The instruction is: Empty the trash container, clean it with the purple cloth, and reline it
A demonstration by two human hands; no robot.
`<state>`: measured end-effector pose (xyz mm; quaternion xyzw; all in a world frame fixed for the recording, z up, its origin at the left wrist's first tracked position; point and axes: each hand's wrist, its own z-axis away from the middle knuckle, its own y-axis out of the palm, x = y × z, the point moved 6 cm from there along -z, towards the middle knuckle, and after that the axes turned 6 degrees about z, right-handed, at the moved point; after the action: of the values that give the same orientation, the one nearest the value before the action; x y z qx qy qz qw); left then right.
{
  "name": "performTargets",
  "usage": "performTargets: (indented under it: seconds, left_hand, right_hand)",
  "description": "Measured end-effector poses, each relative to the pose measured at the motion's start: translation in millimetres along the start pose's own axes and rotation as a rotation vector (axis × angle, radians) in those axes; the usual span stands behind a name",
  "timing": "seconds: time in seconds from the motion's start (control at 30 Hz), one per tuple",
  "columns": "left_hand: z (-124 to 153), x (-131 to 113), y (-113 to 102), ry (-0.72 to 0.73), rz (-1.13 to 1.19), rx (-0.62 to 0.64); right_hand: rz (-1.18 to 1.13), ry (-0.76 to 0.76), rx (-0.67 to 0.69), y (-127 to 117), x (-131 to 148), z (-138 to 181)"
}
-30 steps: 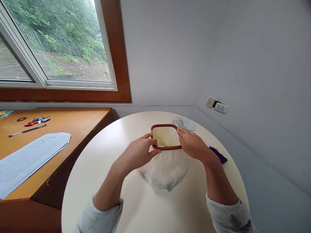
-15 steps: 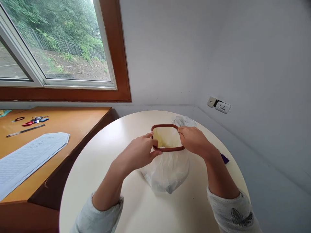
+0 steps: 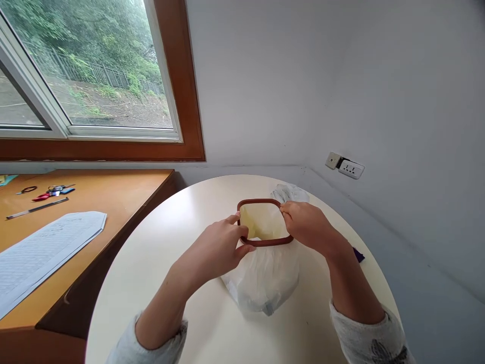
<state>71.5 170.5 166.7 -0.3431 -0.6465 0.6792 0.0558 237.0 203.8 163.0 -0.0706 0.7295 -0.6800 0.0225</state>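
Note:
A brown rounded-square frame (image 3: 261, 202) lies on the round white table (image 3: 189, 237), with a pale yellow sheet (image 3: 263, 222) inside it. My left hand (image 3: 215, 247) pinches the frame's left side, thumb on its near edge. My right hand (image 3: 308, 225) is closed on the frame's right side. A clear plastic bag (image 3: 265, 278) lies under the frame's near edge, bulging toward me. Both forearms reach in from the bottom in grey sleeves.
A crumpled clear wrapper (image 3: 290, 192) lies behind the frame. A purple scrap (image 3: 358, 256) peeks out past my right wrist. The wooden desk (image 3: 113, 197) at left holds a printed paper (image 3: 41, 253), a pen (image 3: 37, 208) and keys (image 3: 53, 191). A wall socket (image 3: 350, 169) sits at right.
The frame, the bag and both hands sit slightly lower and further right in view as the camera shifted. My right hand now covers more of the purple scrap. Both grips are unchanged.

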Motion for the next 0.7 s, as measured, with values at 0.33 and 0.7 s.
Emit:
performTargets:
  seconds: [0.33, 0.7]
  left_hand:
    - [-0.5, 1.8, 0.5, -0.006, 0.03, -0.026]
    - [14.9, 3.2, 7.4, 0.037, 0.138, -0.191]
  right_hand:
    - [0.013, -0.035, -0.008, 1.8, -0.2, 4.4]
    - [-0.123, -0.143, -0.097, 4.8, -1.7, 23.8]
